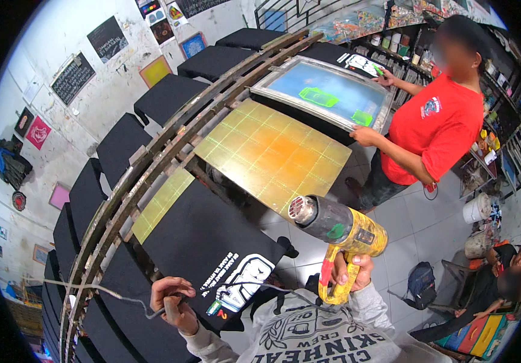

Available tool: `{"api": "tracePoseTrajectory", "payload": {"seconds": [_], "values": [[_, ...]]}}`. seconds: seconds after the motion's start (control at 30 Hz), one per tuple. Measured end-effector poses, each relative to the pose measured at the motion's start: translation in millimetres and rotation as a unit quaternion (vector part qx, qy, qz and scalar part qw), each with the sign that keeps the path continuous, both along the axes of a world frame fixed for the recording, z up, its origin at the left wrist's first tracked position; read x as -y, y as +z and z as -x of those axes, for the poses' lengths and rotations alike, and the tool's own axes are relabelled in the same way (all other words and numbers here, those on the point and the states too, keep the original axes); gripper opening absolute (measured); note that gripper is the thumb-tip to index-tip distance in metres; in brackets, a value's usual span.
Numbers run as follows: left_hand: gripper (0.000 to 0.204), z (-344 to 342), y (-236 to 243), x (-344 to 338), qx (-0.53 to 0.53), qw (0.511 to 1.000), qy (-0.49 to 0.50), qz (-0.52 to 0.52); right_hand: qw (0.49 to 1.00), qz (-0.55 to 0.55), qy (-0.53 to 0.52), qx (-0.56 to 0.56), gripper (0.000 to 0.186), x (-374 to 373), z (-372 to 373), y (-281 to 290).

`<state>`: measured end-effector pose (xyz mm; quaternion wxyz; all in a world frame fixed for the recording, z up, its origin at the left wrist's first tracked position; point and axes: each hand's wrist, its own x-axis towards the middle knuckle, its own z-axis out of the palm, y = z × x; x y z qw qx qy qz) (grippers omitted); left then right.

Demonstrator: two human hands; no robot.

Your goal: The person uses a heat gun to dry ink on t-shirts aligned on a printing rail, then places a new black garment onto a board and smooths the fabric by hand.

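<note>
My right hand (357, 270) grips the handle of a yellow and black heat gun (348, 230), whose metal nozzle points up and to the left, above the floor and near a yellowish board. At the lower left, my left hand (175, 300) has its fingers curled round the grey power cord (133, 299), which runs off left and also loops across toward the gun. Between my hands lies a black T-shirt (194, 224) stretched on a board, with a white print (249, 279) and a small green and red mark at its near end.
A curved double rail (145, 160) carries several boards with black shirts (166, 97). Beyond the bare yellowish board (272, 154), a person in a red shirt (436, 121) holds a framed screen (327, 91). Another person (493, 284) sits at right, near a backpack (422, 284) and buckets (477, 209).
</note>
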<state>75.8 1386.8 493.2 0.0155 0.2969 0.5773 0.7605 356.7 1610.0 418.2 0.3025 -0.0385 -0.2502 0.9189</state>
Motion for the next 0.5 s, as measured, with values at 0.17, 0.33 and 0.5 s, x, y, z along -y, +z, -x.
{"api": "tracePoseTrajectory", "payload": {"seconds": [0.17,0.33,0.5], "values": [[0.025,-49.0,-11.1,-8.3,-0.005,0.999,-0.045,-0.021,0.999,0.002,0.018,0.044,0.038,7.1,-48.8,-3.6],[0.031,-96.7,-9.0,-3.8,-0.026,0.999,-0.005,-0.020,0.997,-0.016,0.064,0.051,0.036,-5.5,-76.9,0.9],[0.036,-137.3,-16.9,9.6,-0.010,0.999,0.044,-0.009,0.992,0.012,0.125,0.029,0.035,-14.5,-91.4,-1.9]]}}
